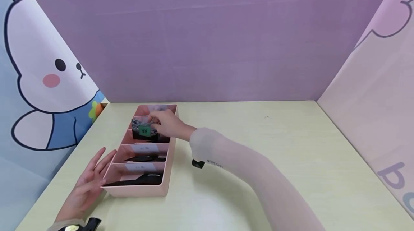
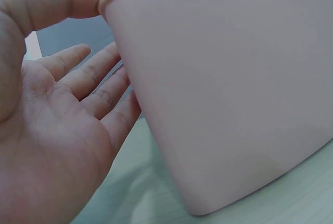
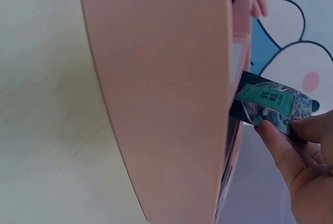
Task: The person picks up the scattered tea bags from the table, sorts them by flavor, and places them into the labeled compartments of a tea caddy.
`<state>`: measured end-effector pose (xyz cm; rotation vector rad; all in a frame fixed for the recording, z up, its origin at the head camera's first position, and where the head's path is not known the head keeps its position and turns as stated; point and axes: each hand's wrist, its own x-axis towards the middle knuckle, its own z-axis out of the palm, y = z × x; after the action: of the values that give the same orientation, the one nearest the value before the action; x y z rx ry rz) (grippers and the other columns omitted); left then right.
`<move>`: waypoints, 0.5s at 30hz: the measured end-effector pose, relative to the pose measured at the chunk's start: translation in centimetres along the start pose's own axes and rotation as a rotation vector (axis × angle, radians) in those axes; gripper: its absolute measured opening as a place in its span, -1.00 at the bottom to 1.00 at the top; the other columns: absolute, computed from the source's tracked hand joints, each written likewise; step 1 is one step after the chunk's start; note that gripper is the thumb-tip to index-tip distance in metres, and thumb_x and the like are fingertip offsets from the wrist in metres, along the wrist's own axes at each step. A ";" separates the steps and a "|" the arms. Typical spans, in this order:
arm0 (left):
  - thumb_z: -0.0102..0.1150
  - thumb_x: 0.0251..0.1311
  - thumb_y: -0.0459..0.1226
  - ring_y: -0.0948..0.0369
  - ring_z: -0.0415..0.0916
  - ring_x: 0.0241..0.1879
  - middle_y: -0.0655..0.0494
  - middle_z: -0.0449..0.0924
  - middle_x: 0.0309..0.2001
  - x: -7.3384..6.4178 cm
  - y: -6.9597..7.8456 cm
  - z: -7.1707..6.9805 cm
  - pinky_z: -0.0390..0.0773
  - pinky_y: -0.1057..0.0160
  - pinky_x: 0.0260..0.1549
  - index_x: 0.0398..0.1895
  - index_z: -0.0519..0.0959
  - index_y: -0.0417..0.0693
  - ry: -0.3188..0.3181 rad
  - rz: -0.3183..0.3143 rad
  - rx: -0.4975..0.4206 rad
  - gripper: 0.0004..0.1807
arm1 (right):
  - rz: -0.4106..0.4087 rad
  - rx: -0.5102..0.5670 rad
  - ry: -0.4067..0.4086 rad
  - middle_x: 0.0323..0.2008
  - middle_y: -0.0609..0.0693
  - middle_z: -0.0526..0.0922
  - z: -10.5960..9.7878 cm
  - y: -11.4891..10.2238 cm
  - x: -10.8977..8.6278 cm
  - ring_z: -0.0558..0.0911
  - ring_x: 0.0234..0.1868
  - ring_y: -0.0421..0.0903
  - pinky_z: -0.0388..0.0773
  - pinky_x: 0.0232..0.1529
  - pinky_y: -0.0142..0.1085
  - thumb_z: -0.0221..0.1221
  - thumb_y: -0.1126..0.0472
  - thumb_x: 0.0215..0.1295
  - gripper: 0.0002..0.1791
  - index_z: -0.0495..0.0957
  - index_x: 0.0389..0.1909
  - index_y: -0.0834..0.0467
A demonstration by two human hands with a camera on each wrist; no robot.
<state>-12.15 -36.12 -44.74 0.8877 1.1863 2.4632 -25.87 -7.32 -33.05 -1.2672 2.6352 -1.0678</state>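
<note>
A long pink compartment box [image 1: 136, 191] stands on the table's left side. My right hand [image 1: 168, 123] is over its rear part, pinching a dark packet [image 1: 144, 130] with a green label and a grey printed pattern. In the right wrist view the packet [image 3: 270, 101] sticks out above the box's rim, thumb and fingers at its end. My left hand [image 1: 88, 184] lies against the box's front left corner. Seen from the left wrist, its thumb touches the rim and its extended fingers rest along the box wall [image 2: 223, 88].
Black flat items [image 1: 145, 179] lie in the front compartment, and more black items [image 1: 147, 158] in the one behind it. White labels [image 1: 144, 166] are stuck on the dividers. A purple panel [image 1: 213, 51] closes the back, with printed cartoon panels [image 1: 48, 62] at the sides.
</note>
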 end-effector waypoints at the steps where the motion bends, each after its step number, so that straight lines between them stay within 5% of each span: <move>1: -0.71 0.18 -0.71 0.35 0.00 0.50 0.14 0.08 0.55 0.0 0.0 0.0 0.46 0.40 0.01 0.63 -0.28 0.09 -0.002 0.001 0.004 -0.07 | -0.015 -0.018 -0.009 -0.12 0.02 0.72 0.3 0.0 0.0 0.67 -0.16 -0.21 0.51 -0.15 -0.52 0.14 0.36 0.41 -0.83 0.60 -0.05 0.19; 15: -0.78 0.09 -0.74 0.27 -0.08 0.53 0.03 -0.02 0.58 0.1 -0.5 -0.6 0.47 0.35 0.02 0.60 -0.42 0.01 -0.094 0.048 -0.110 -0.05 | -0.175 -0.183 -0.125 -0.14 0.01 0.72 2.5 0.2 -0.2 0.64 -0.15 -0.19 0.45 -0.04 -0.54 0.02 0.43 0.45 -0.78 0.62 -0.09 0.22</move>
<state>-12.61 -36.14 -45.36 0.9996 1.0001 2.4676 -25.11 -8.54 -35.08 -1.5685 2.6173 -0.7492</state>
